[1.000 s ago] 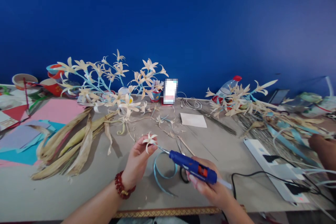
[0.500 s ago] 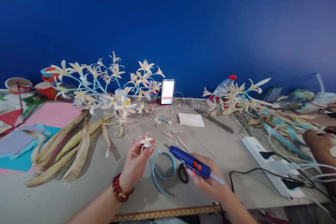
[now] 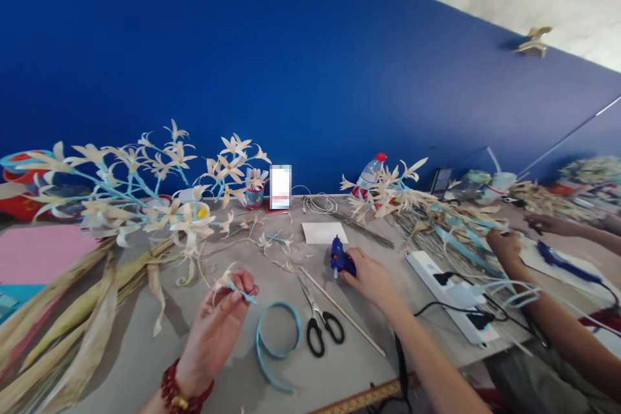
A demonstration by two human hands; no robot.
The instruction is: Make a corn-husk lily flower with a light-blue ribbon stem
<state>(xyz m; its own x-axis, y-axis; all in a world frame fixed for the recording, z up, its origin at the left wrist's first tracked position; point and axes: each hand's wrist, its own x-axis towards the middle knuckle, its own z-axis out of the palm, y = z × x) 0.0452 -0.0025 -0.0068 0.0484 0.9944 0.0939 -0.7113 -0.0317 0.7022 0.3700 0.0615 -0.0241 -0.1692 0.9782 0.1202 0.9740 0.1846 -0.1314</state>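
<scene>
My left hand (image 3: 224, 312) is closed in a pinch on a pale corn-husk flower (image 3: 226, 281) with a short light-blue stem. My right hand (image 3: 365, 275) grips the handle of a blue glue gun (image 3: 337, 257), its nozzle pointing away from me, close to a white card (image 3: 320, 231). Between the hands, a curled light-blue strip (image 3: 259, 343) rests on the table; whether it joins the flower's stem I cannot tell. Black-handled scissors (image 3: 315, 336) and a thin pale stick (image 3: 344, 312) lie right of the strip.
Husk-flower branches (image 3: 140, 184) spread at the back left, dried husks (image 3: 92, 317) below them. A phone (image 3: 280, 189) stands by the wall, and a plastic bottle (image 3: 372, 171) to its right. A corded white power strip (image 3: 451, 301) lies right. Another person's hand (image 3: 507, 249) reaches in.
My right hand has carried the glue gun away from the flower toward the card, uncovering the scissors. The left hand still holds the flower. The view has turned right and tilted.
</scene>
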